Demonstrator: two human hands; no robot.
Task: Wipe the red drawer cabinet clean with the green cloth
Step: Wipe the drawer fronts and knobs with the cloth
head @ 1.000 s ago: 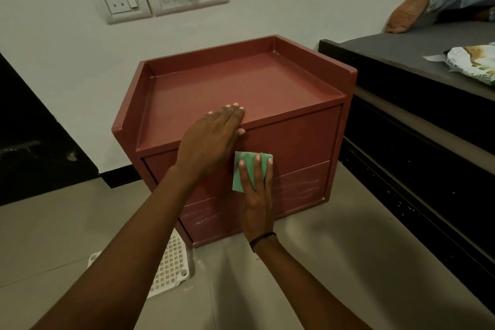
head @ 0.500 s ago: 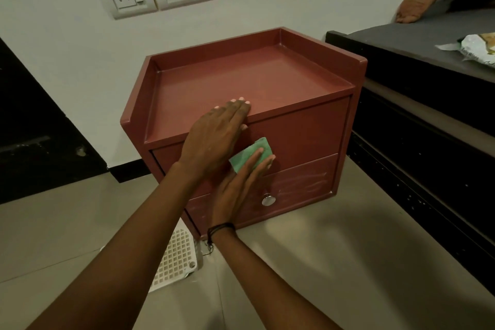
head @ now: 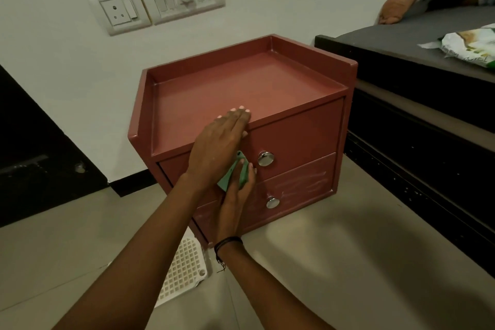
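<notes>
The red drawer cabinet (head: 300,126) stands on the floor against the white wall, with a rimmed top and two drawers, each with a round metal knob. My left hand (head: 217,144) lies flat, palm down, over the front edge of the cabinet's top. Just below it my right hand (head: 237,193) presses the folded green cloth (head: 230,177) against the upper drawer's front, left of the upper knob (head: 265,158). Part of the cloth is hidden under my left hand. Pale smear marks show on the lower drawer's front.
A white perforated plastic tray (head: 182,273) lies on the tiled floor by the cabinet's left front corner. A dark bed frame (head: 417,126) stands close on the right, with a printed bag (head: 471,45) and another person's foot on it. Wall sockets (head: 155,0) sit above.
My right hand has slid the green cloth leftward across the drawer front, tucking it under my left hand and uncovering both knobs. My left hand has stayed on the top's edge.
</notes>
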